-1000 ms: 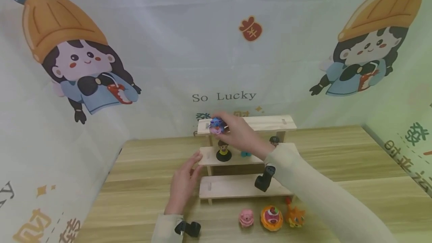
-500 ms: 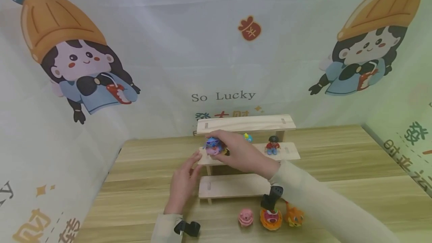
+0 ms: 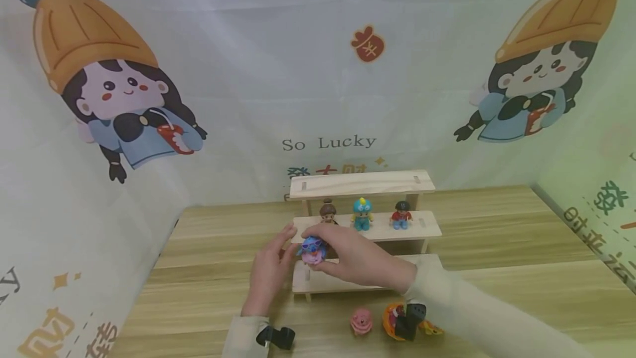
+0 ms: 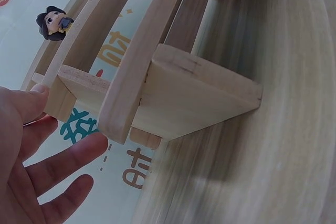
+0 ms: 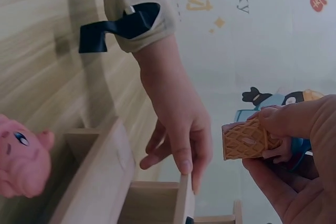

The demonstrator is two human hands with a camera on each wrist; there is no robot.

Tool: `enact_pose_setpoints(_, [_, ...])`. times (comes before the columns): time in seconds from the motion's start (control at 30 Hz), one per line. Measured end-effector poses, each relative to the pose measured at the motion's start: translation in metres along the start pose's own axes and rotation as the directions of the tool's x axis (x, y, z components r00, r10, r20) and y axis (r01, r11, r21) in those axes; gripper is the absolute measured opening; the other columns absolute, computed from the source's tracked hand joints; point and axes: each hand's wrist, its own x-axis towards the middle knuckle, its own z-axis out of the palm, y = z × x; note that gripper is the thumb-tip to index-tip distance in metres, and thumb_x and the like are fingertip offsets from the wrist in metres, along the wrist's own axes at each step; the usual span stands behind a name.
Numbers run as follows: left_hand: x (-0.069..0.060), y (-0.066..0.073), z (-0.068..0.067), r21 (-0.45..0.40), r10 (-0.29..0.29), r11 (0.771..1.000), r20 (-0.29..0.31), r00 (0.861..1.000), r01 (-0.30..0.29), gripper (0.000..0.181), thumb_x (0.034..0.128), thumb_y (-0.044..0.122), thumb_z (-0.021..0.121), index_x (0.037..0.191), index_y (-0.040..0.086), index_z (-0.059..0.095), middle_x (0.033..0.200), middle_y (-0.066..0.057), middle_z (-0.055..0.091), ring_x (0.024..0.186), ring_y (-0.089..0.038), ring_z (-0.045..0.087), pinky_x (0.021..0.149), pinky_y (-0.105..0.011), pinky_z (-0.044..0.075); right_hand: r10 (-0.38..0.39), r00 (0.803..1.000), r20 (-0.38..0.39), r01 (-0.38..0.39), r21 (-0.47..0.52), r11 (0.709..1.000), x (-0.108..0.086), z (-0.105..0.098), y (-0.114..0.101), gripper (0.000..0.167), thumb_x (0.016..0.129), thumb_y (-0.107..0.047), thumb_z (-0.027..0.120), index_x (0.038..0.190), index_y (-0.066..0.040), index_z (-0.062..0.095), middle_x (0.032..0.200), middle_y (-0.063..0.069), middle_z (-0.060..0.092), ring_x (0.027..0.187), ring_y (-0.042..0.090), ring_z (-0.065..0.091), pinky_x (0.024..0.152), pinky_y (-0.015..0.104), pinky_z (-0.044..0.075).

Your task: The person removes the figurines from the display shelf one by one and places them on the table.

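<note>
My right hand (image 3: 358, 256) grips a small blue toy figurine (image 3: 312, 248) with purple sunglasses, in front of the left end of a three-tier wooden display shelf (image 3: 362, 182). In the right wrist view the figurine's tan waffle-patterned base (image 5: 245, 141) sticks out between thumb and fingers, apart from the boards. My left hand (image 3: 268, 275) pinches the left end of the middle tier. The left wrist view has its thumb on top of the board and the forefinger beneath, the other fingers (image 4: 65, 161) spread off it. The lowest tier (image 3: 367, 283) is partly hidden by my right hand.
On the middle tier stand a brown-haired figurine (image 3: 327, 211), a teal-hatted one (image 3: 362, 215) and a red-jacketed one (image 3: 401, 216). A pink figurine (image 3: 361, 321) and an orange toy (image 3: 390, 319), partly covered by the right wrist camera, are on the wooden table (image 3: 213, 269). A printed cloth (image 3: 238, 70) hangs behind.
My right hand has brought the blue figurine down from the top tier, past the middle tier, to just above the lowest one. The left hand has stayed at the shelf's left end.
</note>
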Motion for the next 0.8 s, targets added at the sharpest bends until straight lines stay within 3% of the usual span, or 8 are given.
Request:
enact_pose_setpoints(0.3, [0.001, 0.003, -0.001, -0.005, -0.047, 0.999, 0.02, 0.999, 0.048, 0.039, 0.0935, 0.024, 0.061, 0.132, 0.022, 0.057, 0.142, 0.009, 0.05, 0.082, -0.015, 0.068, 0.072, -0.033, 0.053, 0.042, 0.996, 0.075, -0.044, 0.026, 0.999, -0.014, 0.015, 0.001, 0.049, 0.086, -0.016, 0.072, 0.129, -0.006, 0.051, 0.128, 0.006, 0.059, 0.118, 0.017, 0.056, 0.1, 0.03, 0.046])
enact_pose_setpoints(0.8, [0.001, 0.001, 0.001, 0.008, -0.003, 1.0, -0.027, 1.0, 0.004, 0.037, 0.0922, 0.02, 0.063, 0.129, 0.02, 0.06, 0.14, 0.009, 0.053, 0.068, -0.009, 0.061, 0.059, -0.022, 0.046, 0.035, 0.986, 0.162, -0.039, 0.025, 0.999, -0.039, 0.049, 0.004, 0.031, 0.09, -0.018, 0.068, 0.116, -0.011, 0.054, 0.107, -0.003, 0.058, 0.097, 0.002, 0.054, 0.088, 0.018, 0.047])
